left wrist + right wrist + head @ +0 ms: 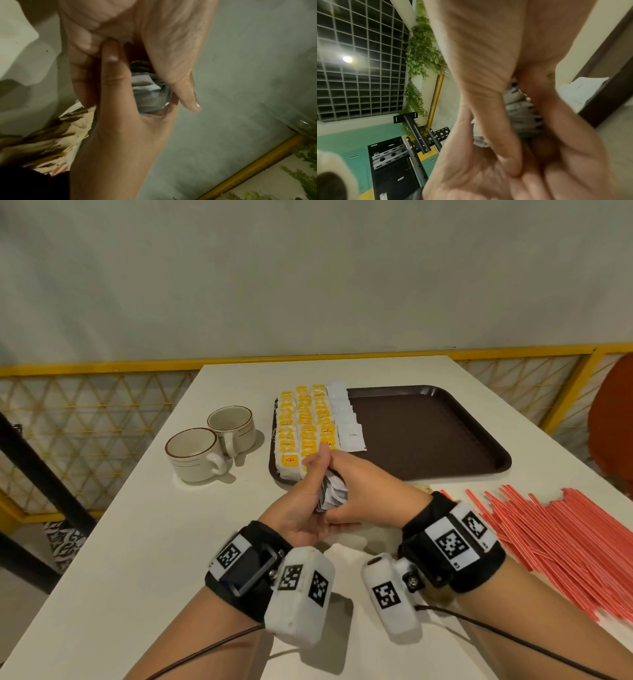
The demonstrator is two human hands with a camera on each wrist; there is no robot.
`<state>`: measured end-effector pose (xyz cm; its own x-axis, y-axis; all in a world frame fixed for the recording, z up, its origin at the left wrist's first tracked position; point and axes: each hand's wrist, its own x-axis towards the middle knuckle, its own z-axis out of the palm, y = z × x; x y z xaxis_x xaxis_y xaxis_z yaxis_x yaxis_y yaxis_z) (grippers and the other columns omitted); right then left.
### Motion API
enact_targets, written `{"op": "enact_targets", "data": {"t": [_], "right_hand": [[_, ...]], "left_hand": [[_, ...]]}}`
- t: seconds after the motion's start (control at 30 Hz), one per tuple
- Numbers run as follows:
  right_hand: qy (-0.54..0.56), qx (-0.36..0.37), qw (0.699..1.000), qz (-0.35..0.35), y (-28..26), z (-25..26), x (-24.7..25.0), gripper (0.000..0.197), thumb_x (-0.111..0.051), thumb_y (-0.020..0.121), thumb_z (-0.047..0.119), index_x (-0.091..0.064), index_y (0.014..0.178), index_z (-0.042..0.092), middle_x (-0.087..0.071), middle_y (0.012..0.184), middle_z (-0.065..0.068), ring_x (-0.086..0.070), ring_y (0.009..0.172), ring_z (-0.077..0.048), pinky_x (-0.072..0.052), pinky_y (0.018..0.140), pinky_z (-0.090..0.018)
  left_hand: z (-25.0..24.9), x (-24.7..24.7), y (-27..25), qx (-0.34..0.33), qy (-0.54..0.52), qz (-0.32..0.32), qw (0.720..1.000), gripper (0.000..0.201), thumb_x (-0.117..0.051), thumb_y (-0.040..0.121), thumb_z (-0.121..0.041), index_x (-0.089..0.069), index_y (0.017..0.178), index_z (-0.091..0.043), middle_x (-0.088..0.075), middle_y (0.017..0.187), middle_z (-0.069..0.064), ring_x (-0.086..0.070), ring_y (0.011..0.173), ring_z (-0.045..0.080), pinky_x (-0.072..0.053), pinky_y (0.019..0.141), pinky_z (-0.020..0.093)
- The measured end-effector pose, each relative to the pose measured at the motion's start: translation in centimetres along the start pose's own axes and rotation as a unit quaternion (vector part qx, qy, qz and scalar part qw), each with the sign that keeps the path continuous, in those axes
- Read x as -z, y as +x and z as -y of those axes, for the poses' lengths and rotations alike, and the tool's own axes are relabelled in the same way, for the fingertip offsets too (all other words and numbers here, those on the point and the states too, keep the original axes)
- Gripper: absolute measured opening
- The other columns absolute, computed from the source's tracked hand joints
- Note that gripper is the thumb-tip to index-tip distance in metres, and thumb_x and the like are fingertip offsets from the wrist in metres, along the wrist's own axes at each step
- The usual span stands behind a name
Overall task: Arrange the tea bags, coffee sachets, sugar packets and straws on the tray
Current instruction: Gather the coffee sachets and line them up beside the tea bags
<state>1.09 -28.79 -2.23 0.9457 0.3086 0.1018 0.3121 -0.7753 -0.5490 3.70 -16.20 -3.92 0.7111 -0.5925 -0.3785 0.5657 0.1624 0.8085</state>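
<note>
Both hands meet just in front of the brown tray [445, 440] and together grip a stack of white sachets [334, 494]. My left hand [308, 487] wraps it from the left with the thumb up; my right hand [359, 491] closes on it from the right. The stack [147, 92] shows between the fingers in the left wrist view and, blurred, the stack [522, 111] shows in the right wrist view. Yellow tea bags [305, 422] lie in rows on the tray's left part, with a column of white coffee sachets [344, 419] beside them. Red straws [565, 542] lie loose on the table at right.
Two white cups [212, 443] stand left of the tray. A pile of brown and cream packets [42, 146] lies by my left wrist. The white table [137, 542] ends at a yellow mesh railing [85, 405]. An orange chair [613, 422] stands at far right.
</note>
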Motion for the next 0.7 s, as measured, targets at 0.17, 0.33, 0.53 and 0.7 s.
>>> {"op": "enact_targets", "data": {"t": [0.17, 0.33, 0.53, 0.7], "right_hand": [[-0.068, 0.008, 0.998, -0.015, 0.3, 0.5, 0.2, 0.083, -0.082, 0.068, 0.041, -0.040, 0.138, 0.030, -0.048, 0.135, 0.014, -0.041, 0.127, -0.008, -0.028, 0.104, -0.036], [-0.103, -0.033, 0.991, -0.073, 0.9, 0.5, 0.1, 0.069, -0.076, 0.070, 0.041, -0.041, 0.129, 0.028, -0.054, 0.117, 0.012, -0.053, 0.111, -0.014, -0.034, 0.091, -0.038], [-0.025, -0.026, 0.999, -0.007, 0.8, 0.4, 1.3, 0.088, -0.083, 0.067, 0.035, -0.033, 0.138, 0.027, -0.048, 0.130, 0.010, -0.046, 0.120, -0.015, -0.037, 0.103, -0.044], [0.039, 0.005, 0.999, -0.028, 0.9, -0.3, 0.8, 0.077, -0.082, 0.068, 0.026, -0.038, 0.131, 0.027, -0.054, 0.121, 0.009, -0.055, 0.110, -0.013, -0.048, 0.093, -0.045]], "left_hand": [[-0.2, 0.2, -0.1, -0.001, -0.022, 0.013, 1.000, 0.061, -0.043, 0.075, -0.068, -0.063, 0.110, -0.023, -0.075, 0.087, 0.003, -0.073, 0.074, 0.016, -0.059, 0.060, 0.032], [-0.4, 0.4, -0.3, -0.038, -0.069, 0.012, 0.997, 0.062, -0.054, 0.066, -0.061, -0.064, 0.110, -0.018, -0.073, 0.100, 0.007, -0.069, 0.092, 0.019, -0.053, 0.086, 0.037], [0.0, 0.6, -0.1, -0.055, -0.124, 0.031, 0.990, 0.062, -0.067, 0.069, -0.037, -0.057, 0.127, -0.016, -0.071, 0.105, 0.008, -0.071, 0.088, 0.019, -0.057, 0.073, 0.032], [0.4, 1.1, 0.5, -0.082, -0.122, 0.050, 0.988, 0.049, -0.068, 0.067, -0.028, -0.061, 0.113, -0.015, -0.072, 0.098, 0.008, -0.070, 0.086, 0.018, -0.057, 0.074, 0.032]]}}
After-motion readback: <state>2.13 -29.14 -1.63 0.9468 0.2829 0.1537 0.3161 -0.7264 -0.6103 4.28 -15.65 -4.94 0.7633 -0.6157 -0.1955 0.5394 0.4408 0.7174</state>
